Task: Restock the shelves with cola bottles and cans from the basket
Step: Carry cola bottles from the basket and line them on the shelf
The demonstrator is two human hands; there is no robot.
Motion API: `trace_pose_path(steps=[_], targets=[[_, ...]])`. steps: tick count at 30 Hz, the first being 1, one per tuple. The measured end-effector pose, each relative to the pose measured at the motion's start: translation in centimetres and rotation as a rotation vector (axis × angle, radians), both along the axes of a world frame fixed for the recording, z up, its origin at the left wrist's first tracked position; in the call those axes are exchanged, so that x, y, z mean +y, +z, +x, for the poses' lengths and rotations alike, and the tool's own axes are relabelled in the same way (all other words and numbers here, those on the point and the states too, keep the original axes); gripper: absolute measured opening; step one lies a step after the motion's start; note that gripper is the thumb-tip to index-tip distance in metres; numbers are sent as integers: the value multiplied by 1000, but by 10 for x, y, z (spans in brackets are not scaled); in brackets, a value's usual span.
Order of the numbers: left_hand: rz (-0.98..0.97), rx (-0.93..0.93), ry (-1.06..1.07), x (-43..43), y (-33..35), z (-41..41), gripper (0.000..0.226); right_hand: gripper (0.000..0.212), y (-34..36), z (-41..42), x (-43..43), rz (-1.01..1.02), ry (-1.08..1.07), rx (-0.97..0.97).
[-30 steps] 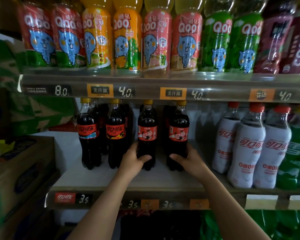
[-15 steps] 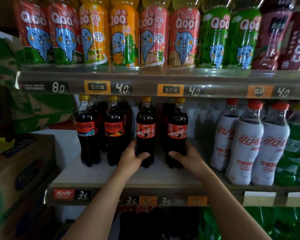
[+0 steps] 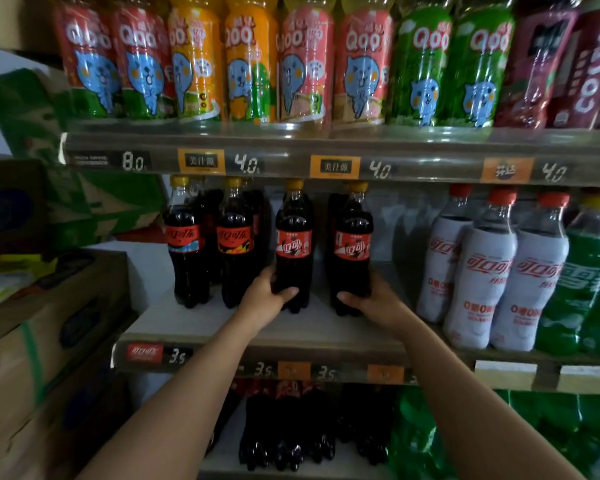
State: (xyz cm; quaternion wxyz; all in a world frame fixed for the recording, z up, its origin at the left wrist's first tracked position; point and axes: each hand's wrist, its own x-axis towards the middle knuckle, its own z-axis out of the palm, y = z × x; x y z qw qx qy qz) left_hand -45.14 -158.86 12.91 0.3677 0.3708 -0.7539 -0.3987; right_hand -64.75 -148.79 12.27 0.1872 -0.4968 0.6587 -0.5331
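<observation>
Our left hand [image 3: 264,299] and right hand [image 3: 378,303] still grip two cola bottles [image 3: 293,251] mid-frame. Nothing has shifted; we judge them placed, ready for release.

The scene is dim overall, with a soft light from above and in front. The juice bottles [image 3: 250,64] well above the grips are brightest and carry small glints of glare. Below the grips, the bottom shelf [image 3: 291,469] sinks into deep shadow and its dark bottles lose detail. Motion blur smears labels and price tags [image 3: 335,167] throughout. Wide-angle distortion bows the shelf edges, and the cardboard boxes [image 3: 32,341] far left are soft.
</observation>
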Motion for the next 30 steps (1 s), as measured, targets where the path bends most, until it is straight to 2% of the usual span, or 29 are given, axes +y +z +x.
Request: trace_pose_path(steps=[3,7,12,20,30], targets=[[6,24,65,11,2,6,55,90,0,-1,7,-27,-34,-51],[-49,137,152,31,7,14,45,75,-1,13,18,-178,-151,-75],[-106,205,177,70,5,37,33,42,6,60,55,-333,-311,-48],[-33,242,45,149,-15,123,20,25,-4,170,141,-252,-312,-9],[57,259,-67,278,-18,270,11,10,-17,334,276,-221,-296,-159]])
